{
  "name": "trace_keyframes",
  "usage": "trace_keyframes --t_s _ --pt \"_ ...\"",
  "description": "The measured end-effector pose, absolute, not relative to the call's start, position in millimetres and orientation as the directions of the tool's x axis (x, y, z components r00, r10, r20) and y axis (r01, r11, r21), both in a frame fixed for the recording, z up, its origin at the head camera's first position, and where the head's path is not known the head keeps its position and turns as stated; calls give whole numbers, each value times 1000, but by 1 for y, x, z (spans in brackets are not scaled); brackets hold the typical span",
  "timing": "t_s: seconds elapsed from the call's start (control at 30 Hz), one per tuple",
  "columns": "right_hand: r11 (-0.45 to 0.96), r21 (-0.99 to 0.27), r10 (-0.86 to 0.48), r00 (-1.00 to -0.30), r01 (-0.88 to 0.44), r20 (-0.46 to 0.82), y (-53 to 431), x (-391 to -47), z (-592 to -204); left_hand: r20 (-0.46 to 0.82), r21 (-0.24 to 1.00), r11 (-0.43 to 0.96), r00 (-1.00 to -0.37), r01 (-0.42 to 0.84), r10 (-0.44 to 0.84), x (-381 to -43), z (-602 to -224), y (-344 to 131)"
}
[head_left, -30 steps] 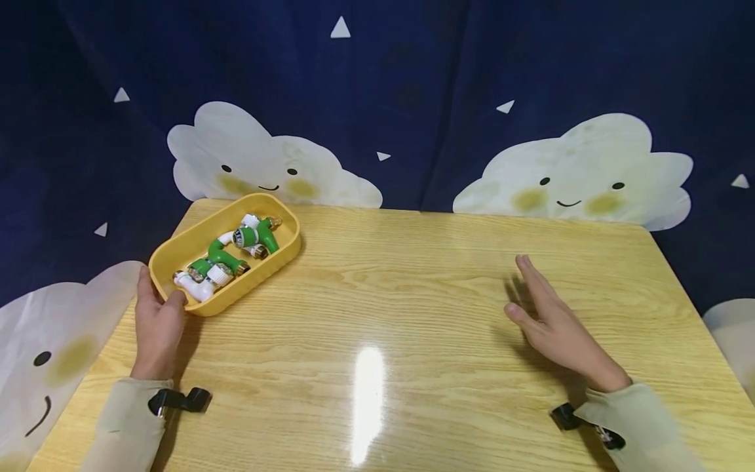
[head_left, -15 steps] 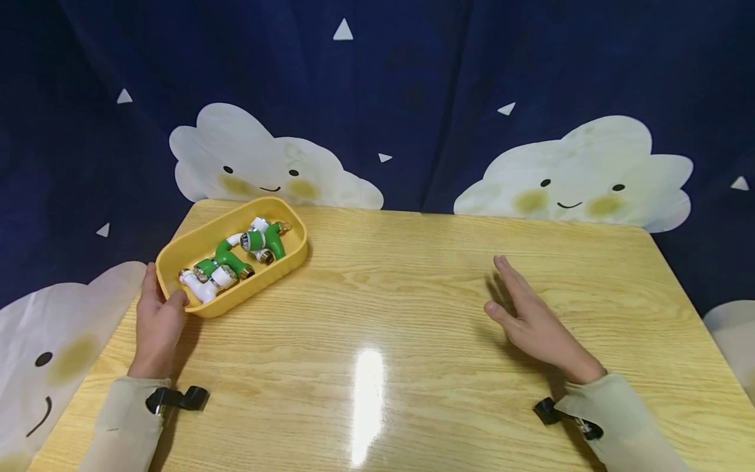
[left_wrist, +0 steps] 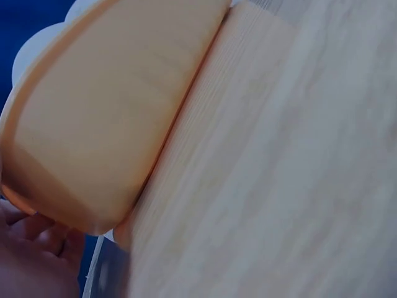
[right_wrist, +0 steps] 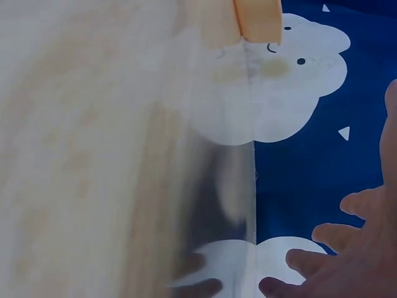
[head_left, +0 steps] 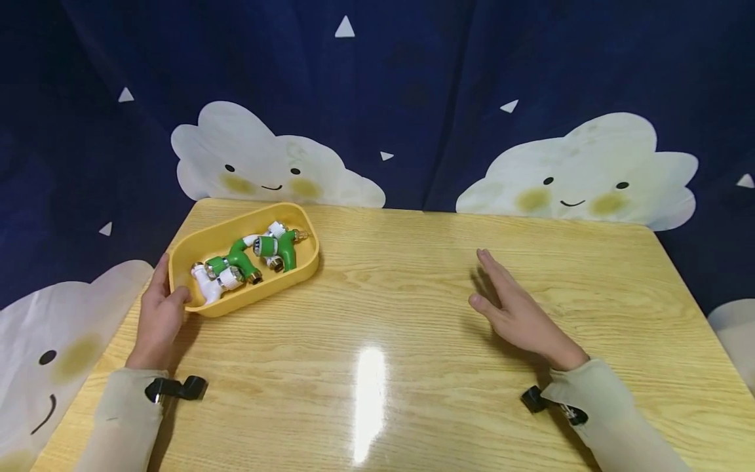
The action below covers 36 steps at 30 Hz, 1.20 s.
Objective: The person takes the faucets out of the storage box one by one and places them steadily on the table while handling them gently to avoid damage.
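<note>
Near the table's (head_left: 413, 321) left edge, the yellow tray (head_left: 265, 292) pinched by the left hand (head_left: 159, 320) is best steadied; right hand (head_left: 522, 318) outstretched.

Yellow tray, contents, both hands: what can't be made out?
Yellow tray, inside: left wrist view, hidden by its outer wall.
Left hand: left wrist view, cut off by left and bottom edges.
Right hand: right wrist view, cut off by right and bottom edges.
Whether white part joins rightmost green fitting: head view, hidden by overlap.
</note>
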State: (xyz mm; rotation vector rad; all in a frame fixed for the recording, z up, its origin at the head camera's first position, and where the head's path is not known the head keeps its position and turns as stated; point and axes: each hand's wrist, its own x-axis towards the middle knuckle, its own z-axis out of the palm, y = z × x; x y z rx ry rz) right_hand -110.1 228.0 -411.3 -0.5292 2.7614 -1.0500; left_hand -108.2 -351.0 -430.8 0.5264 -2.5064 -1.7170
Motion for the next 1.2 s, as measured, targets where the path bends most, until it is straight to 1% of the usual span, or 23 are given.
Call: trace_keyframes --t_s 0.2,0.6,0.7,0.87,1.2 --pt "669 -691 -373 -928 -272 4 219 -117 -405 -132 914 341 -954 -222 -269 -112 -432 -356" --pt "641 -721 -385 -923 -263 -6 183 -129 -405 -167 911 343 -965 -229 -201 -117 -433 -361" --pt "641 -728 -372 -928 -245 -15 176 -132 -407 -173 913 337 -966 -230 -193 -119 -433 -360" --pt "638 -746 -335 -941 -191 -45 167 -135 -410 -160 904 372 -973 -212 -165 -123 -432 -358" --pt "602 -779 -340 -939 -174 -53 142 -138 -415 -157 900 392 -981 -191 -118 -126 -431 -356"
